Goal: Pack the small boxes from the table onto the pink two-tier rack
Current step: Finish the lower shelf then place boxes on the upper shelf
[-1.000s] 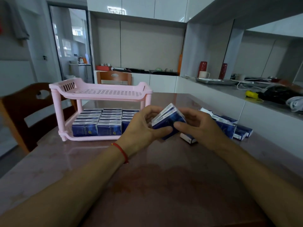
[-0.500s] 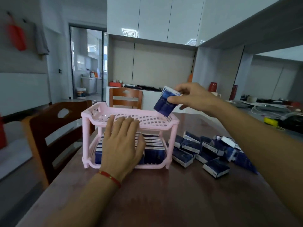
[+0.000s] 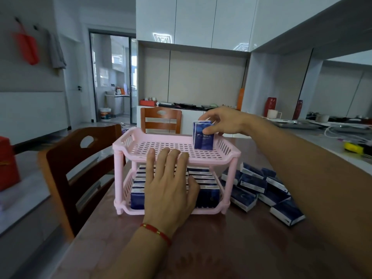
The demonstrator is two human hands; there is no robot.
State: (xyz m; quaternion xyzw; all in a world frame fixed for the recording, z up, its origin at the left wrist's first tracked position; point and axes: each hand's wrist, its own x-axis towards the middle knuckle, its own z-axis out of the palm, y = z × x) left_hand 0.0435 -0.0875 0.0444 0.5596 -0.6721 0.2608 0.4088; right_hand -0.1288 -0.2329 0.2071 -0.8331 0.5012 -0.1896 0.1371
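The pink two-tier rack [image 3: 128, 150] stands on the brown table [image 3: 231, 244]. Its lower tier is packed with rows of dark blue small boxes [image 3: 207, 195]. My right hand [image 3: 223, 122] grips two blue boxes [image 3: 203, 136] held upright, their bottoms resting on the top tier at its far right corner. My left hand [image 3: 170, 188] lies flat with fingers spread against the rack's front, fingertips on the top tier's front rim, holding nothing. A pile of loose blue boxes [image 3: 259, 188] lies on the table right of the rack.
Two wooden chairs stand close: one [image 3: 66, 168] at the table's left edge, another [image 3: 161, 119] behind the rack. A white counter [image 3: 330, 141] with cables, a yellow object and a mug runs along the right. A red box [image 3: 7, 164] sits at far left.
My right hand carried the boxes from in front of me up over the rack and lowered them upright onto the top tier. My left hand let go and settled against the rack's front.
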